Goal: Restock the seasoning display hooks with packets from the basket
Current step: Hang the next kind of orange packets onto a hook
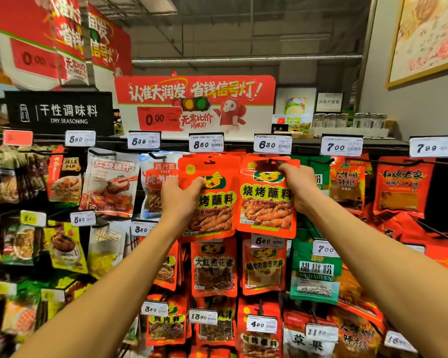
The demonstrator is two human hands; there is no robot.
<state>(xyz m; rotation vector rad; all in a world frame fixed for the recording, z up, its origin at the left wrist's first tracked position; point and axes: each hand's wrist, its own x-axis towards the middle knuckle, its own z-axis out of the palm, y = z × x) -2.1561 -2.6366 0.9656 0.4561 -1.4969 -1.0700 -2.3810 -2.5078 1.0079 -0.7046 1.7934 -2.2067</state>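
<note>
- While both arms reach up to the top row of the display, the left hand (183, 195) grips a stack of red barbecue-dip packets (212, 202) by its left edge, thumb on the front face, fingers curled behind.
- Stack sits just left of centre frame, under the 8.50 price tag (206, 143); whether its hang hole is on a hook cannot be told.
- Right hand (299, 184) pinches the top right corner of a second red packet (267, 200) of the same design, fingertips at the hang hole.
- That corner meets the black hook (272, 160) below the 6.80 price tag (272, 144), at about 1 o'clock from centre.
- Two held packets lie side by side, edges touching or overlapping.
- Green pepper-powder packet (314, 272) hangs at 4 o'clock from the right hand.
- Black "DRY SEASONING" sign (60, 113) at 10 o'clock; red promotional sign (194, 99) at 12 o'clock.
- Basket not seen.
</note>
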